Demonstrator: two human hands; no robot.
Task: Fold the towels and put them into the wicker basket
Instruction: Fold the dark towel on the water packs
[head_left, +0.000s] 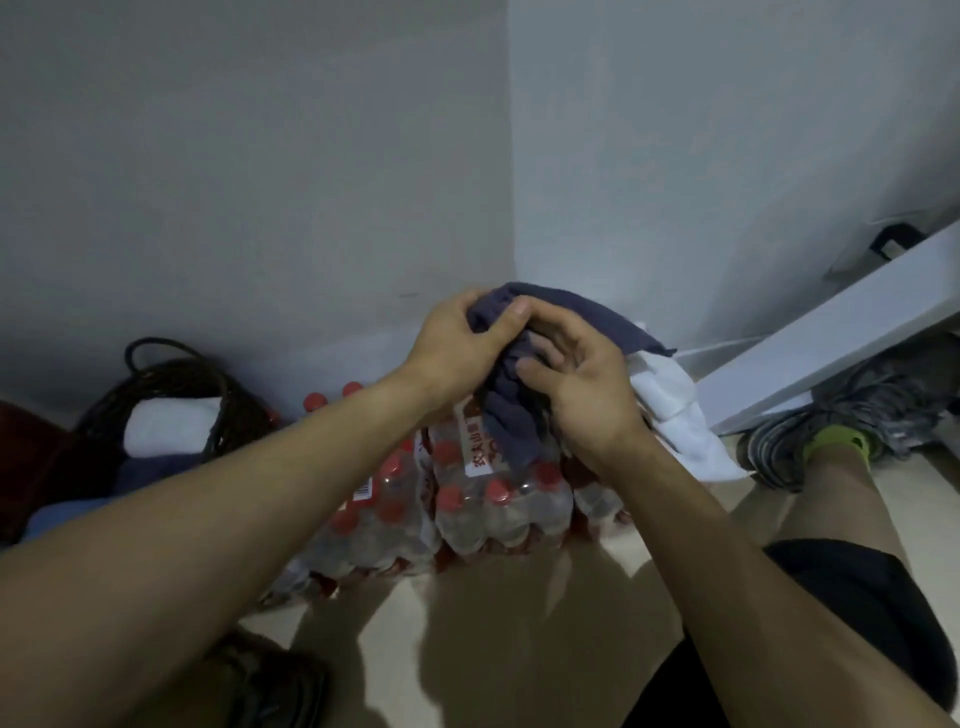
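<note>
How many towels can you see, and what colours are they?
Dark blue cloth towels: 2, one held in both hands, one in the dark wicker basket.
White cloth towels: 2, one beside the hands, one in the basket.
Total: 4.

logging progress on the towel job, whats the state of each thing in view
dark blue towel: bunched, gripped by both hands above the bottle packs
left hand: grips the towel
right hand: grips the towel
white towel: unfolded, lying loose right of the hands
wicker basket: holds a folded white towel
bottle packs: shrink-wrapped, caps on
</note>
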